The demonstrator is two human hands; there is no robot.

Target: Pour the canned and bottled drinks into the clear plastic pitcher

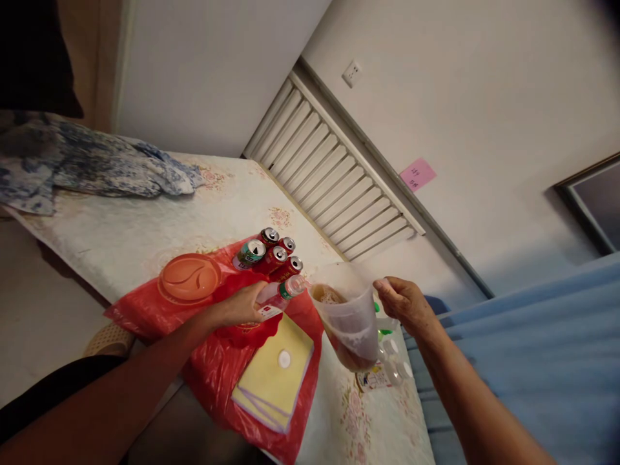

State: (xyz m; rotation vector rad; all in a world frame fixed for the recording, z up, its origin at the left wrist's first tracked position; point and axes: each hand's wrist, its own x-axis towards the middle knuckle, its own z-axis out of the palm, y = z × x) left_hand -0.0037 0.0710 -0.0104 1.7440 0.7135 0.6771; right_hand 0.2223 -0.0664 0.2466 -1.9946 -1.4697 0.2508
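Wrapped round a clear plastic bottle (277, 294) with a green band near its mouth, my left hand (242, 305) holds it tilted to the right. Its mouth is at the rim of a translucent plastic jug (346, 323) with brown, foamy liquid inside. My right hand (401, 301) grips the jug at its right side, and the jug leans toward the bottle. Beneath the bottle is a red scalloped dish (242, 336), partly hidden by my left hand. A yellow folded cloth (277, 378) lies below, with a white cap (284, 359) on it.
Several drink cans (275, 258) stand behind the bottle. An orange round lid or container (190, 278) sits on the red plastic sheet (208, 381). Clear bottles (394, 361) stand behind the jug. A patterned cloth (111, 161) lies far left; a radiator (334, 168) borders the table.
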